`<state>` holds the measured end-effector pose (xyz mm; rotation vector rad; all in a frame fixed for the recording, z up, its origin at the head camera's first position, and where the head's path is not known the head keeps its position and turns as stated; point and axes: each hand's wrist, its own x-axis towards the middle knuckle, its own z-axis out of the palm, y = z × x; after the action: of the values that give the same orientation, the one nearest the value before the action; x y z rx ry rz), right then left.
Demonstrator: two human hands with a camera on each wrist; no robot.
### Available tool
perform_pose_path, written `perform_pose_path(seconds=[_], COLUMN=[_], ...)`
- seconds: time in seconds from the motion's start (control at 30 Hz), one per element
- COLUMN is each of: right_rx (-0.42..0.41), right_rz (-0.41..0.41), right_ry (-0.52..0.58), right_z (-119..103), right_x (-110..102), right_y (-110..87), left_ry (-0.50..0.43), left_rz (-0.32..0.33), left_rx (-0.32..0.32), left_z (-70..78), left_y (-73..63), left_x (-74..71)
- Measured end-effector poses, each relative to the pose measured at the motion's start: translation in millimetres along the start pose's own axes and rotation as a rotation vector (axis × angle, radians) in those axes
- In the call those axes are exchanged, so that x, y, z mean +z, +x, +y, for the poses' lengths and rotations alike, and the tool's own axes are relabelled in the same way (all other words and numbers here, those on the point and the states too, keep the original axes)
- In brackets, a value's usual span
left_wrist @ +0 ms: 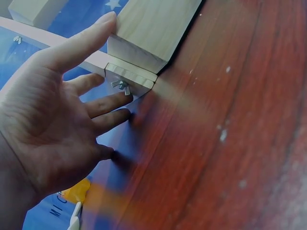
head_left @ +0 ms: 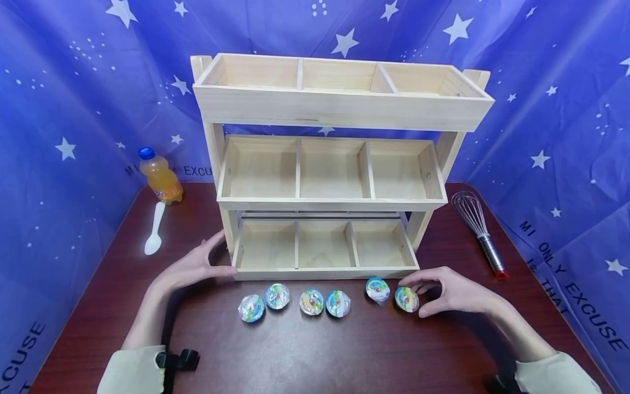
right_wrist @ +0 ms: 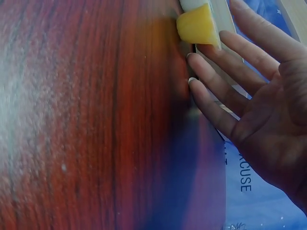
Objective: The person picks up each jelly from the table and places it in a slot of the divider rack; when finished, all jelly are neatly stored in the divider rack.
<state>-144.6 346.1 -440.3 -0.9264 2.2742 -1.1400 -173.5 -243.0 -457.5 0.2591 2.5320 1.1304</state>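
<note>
A pale wooden three-tier shelf [head_left: 325,206] stands in the middle, each tier split into three compartments. My left hand [head_left: 199,266] is at its lower left corner, thumb by the bottom tray's front end and fingers spread beside the leg [left_wrist: 129,79]. In front lies a row of several small sealed jelly cups, among them a blue-lidded cup [head_left: 377,289] and a cup with a red-centred lid [head_left: 311,302]. Relaxed fingers of my right hand [head_left: 455,293] stand around the rightmost cup [head_left: 407,299]. The right wrist view shows this yellow cup [right_wrist: 197,26] by the index fingertip; firm contact is unclear.
An orange drink bottle [head_left: 162,178] with a blue cap and a white spoon [head_left: 155,230] are on the left of the dark red table [head_left: 334,355]. A whisk [head_left: 479,232] lies at the right. Blue star-patterned cloth [head_left: 79,109] surrounds the back and sides.
</note>
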Motion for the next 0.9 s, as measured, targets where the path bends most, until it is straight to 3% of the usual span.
perform_pose_path(seconds=[0.3,0.9], right_rx=[-0.014,-0.003], right_rz=[-0.014,0.052], right_ry=[0.017,-0.1], right_z=[-2,-4], right_x=[7,13], right_y=[6.0,11.3], left_ry=[-0.02,-0.03], left_rz=[-0.008,-0.014], left_rx=[-0.017,-0.018], left_z=[-1.7,-5.7], left_y=[-1.8,-2.6], left_x=[1.0,1.7])
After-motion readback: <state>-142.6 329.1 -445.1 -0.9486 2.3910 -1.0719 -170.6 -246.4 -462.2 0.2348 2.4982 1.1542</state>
